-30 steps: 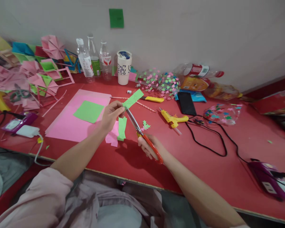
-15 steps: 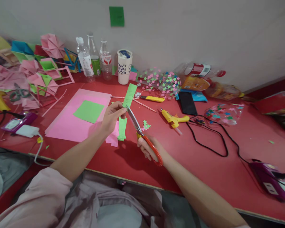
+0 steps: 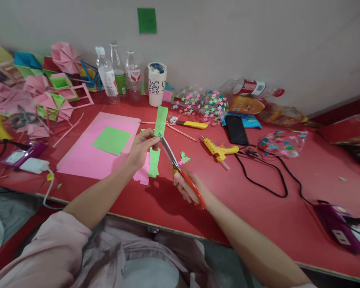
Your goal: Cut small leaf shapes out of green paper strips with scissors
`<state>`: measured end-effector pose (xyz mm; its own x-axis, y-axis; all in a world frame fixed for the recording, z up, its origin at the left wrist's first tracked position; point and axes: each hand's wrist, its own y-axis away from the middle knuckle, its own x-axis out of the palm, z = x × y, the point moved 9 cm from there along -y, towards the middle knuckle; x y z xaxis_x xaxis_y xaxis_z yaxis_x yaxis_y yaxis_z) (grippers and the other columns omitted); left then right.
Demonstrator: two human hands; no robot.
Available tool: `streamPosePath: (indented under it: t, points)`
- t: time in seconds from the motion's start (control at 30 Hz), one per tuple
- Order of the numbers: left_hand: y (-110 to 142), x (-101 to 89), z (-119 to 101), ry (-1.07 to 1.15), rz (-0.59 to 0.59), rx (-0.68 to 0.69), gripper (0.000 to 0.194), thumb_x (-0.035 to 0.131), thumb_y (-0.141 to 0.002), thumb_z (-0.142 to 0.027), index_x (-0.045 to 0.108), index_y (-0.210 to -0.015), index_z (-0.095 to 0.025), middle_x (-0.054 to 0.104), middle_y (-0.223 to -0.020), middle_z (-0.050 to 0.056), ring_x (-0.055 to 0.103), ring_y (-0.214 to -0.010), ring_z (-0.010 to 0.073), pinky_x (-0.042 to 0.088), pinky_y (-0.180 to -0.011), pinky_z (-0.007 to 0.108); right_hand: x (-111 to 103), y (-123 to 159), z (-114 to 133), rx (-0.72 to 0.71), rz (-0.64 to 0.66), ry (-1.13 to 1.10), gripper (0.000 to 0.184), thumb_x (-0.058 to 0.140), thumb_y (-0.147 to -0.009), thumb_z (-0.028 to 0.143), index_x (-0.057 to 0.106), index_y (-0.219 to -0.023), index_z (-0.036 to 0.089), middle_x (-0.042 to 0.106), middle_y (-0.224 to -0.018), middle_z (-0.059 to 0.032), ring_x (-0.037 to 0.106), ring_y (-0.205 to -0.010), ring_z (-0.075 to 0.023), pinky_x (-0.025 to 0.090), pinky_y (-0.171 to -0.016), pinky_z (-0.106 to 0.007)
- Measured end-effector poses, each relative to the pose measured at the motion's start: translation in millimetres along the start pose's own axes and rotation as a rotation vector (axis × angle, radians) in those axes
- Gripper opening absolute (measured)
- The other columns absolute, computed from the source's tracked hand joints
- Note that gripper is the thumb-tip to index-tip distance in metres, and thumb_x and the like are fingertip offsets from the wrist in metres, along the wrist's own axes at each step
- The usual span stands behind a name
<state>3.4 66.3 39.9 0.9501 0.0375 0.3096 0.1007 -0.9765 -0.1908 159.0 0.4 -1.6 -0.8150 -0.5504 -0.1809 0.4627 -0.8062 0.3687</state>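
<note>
My left hand (image 3: 142, 148) pinches the lower end of a green paper strip (image 3: 161, 120) that has star outlines drawn on it. My right hand (image 3: 187, 186) grips orange-handled scissors (image 3: 175, 164), with the blades pointing up and left. The blade tips meet the strip's lower end, right by my left fingertips; whether they are cutting into it is too small to tell. Below my hands lie pink paper scraps (image 3: 143, 172) and green paper scraps (image 3: 154, 163). Just right of the blades is a little pile of cut paper stars (image 3: 184, 158).
Pink sheets (image 3: 84, 160) with a green square (image 3: 112, 141) lie to the left. A yellow glue gun (image 3: 219, 149), a phone (image 3: 237, 130) and a yellow cutter knife (image 3: 193, 125) are to the right. Bottles (image 3: 108, 78) and a white cup (image 3: 157, 86) stand along the wall.
The green strip has turned in my left fingers, its top end swinging left so it stands more upright. The scissors and both hands have hardly moved.
</note>
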Motion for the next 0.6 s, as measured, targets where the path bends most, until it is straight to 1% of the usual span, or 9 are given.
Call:
streamPosePath:
  t: [0.17, 0.37, 0.6]
  points:
    - [0.4, 0.9, -1.5, -0.002, -0.003, -0.005, 0.015, 0.06, -0.071, -0.021, 0.05, -0.061, -0.018, 0.051, -0.051, -0.005, 0.046, -0.048, 0.0046, 0.039, -0.05, 0.02, -0.6, -0.9, 0.1, -0.026, -0.034, 0.009, 0.039, 0.049, -0.081, 0.056, 0.04, -0.065, 0.021, 0.034, -0.034, 0.0104, 0.031, -0.024, -0.0057, 0.026, -0.029, -0.019]
    - [0.4, 1.4, -3.0, 0.012, 0.0, 0.0, 0.014, 0.06, -0.071, -0.021, 0.05, -0.061, -0.018, 0.051, -0.051, -0.005, 0.046, -0.048, 0.0044, 0.039, -0.05, 0.019, -2.1, -0.7, 1.3, -0.02, -0.04, 0.031, 0.039, 0.049, -0.08, 0.055, 0.039, -0.064, 0.021, 0.033, -0.035, 0.0108, 0.032, -0.025, -0.0054, 0.028, -0.029, -0.018]
    - [1.3, 3.7, -1.1, 0.028, -0.005, -0.059, 0.013, 0.06, -0.068, -0.018, 0.05, -0.06, -0.017, 0.049, -0.049, -0.006, 0.046, -0.046, 0.0039, 0.038, -0.048, 0.019, -2.2, -1.3, 0.9, -0.003, -0.039, 0.02, 0.038, 0.048, -0.081, 0.055, 0.04, -0.066, 0.021, 0.034, -0.034, 0.0107, 0.032, -0.025, -0.0053, 0.03, -0.03, -0.019]
